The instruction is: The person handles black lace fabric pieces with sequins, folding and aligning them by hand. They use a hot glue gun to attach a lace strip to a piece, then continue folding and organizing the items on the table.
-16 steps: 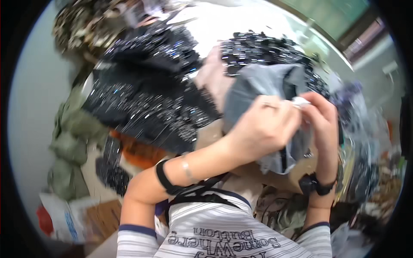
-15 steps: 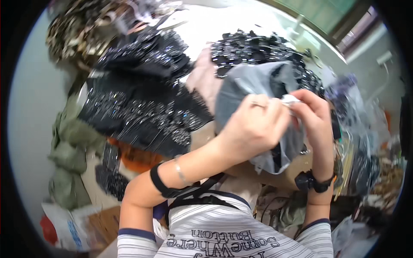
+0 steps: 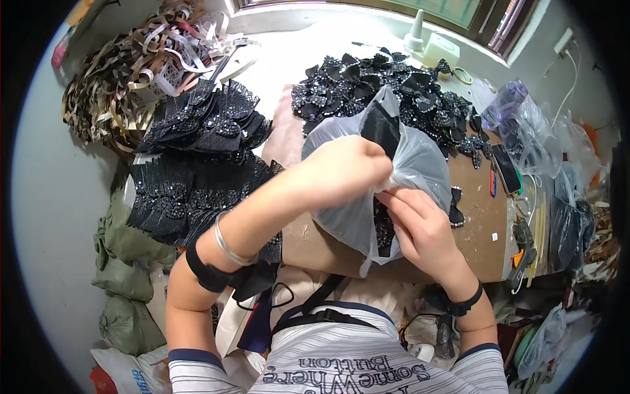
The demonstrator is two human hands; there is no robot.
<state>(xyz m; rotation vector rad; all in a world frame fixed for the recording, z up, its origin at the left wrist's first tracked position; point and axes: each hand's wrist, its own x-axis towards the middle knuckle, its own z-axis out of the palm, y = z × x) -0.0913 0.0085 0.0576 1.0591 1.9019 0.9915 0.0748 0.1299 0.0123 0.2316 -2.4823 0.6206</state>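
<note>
A translucent plastic bag (image 3: 423,154) with black beaded pieces inside sits at the near edge of the work table. My left hand (image 3: 348,167) is closed on its gathered top. Just below and to the right, the fingers of my right hand (image 3: 423,226) pinch the same twisted plastic. A strip of black fabric (image 3: 382,131) shows through an opening beside my left hand. Behind the bag lies a heap of black sparkling bows (image 3: 341,85). Stacks of black pleated, beaded pieces (image 3: 197,190) lie to the left, near my left forearm.
Right of the bag are a phone (image 3: 506,169), a red-and-blue tool (image 3: 493,181), a glue gun (image 3: 523,246) and a small bow (image 3: 455,207). A nozzle bottle (image 3: 415,33) stands at the back. Ribbon strips (image 3: 118,92) pile up far left; green sacks (image 3: 131,322) sit below.
Both hands have shifted left, and my right hand has come lower. The bag's plastic is now twisted together between them. My head view has moved, so more of the table shows.
</note>
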